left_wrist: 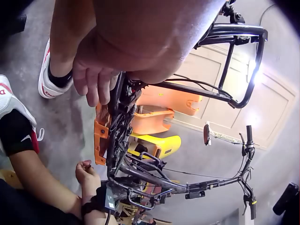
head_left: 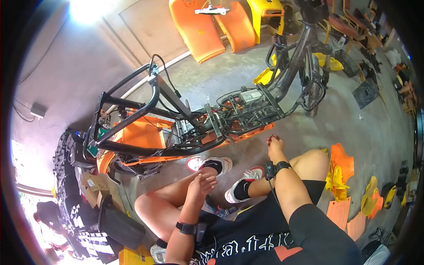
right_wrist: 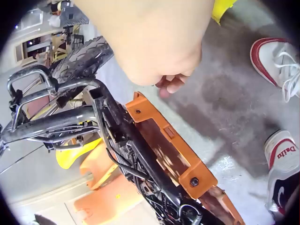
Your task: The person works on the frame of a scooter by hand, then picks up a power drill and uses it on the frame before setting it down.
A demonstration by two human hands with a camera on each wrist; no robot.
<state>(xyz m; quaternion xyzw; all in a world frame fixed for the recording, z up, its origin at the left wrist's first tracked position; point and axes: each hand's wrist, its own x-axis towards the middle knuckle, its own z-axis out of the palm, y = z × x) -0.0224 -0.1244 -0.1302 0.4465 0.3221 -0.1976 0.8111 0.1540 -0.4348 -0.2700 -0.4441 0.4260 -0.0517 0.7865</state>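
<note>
Head view: a black vehicle frame (head_left: 154, 95), its wiring exposed and an orange panel (head_left: 137, 134) set low within it, is seen on the gray floor (head_left: 349, 128) beyond a seated person's shoes (head_left: 240, 187). The left hand (head_left: 202, 184) is held above the lap side of the frame, touching nothing, its fingers relaxed and close together. The right hand (head_left: 274, 143) is held near the frame's orange lower edge (right_wrist: 164, 140), fingers bent inward; whether anything small is pinched cannot be told. Orange seat-like panels (head_left: 198, 31) are propped by the wall (head_left: 145, 26).
</note>
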